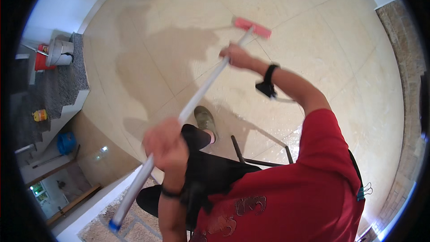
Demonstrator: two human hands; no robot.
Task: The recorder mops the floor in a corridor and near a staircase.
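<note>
A long pole (205, 90) of pale metal runs from the lower left to a pink bar-shaped head (252, 27) lying on the tiled floor (302, 40); whether it is a mop or a squeegee, I cannot tell. My left hand (166, 143), blurred, is closed around the pole nearer its blue end cap (114, 226). Farther along, close to the pink head, my right hand (237, 55) grips the same pole. Black straps circle both wrists, and a small black device hangs at the right one. Wet, shiny patches show on the tiles.
A shoe (205, 121) stands below the pole, with dark metal tubing (265, 162) beside my leg. At left, stone steps (72, 77) hold a grey bucket (60, 52), a red bucket (42, 58) and a yellow container (40, 115). A blue bucket (66, 143) sits below them. Brown edging lines the right side.
</note>
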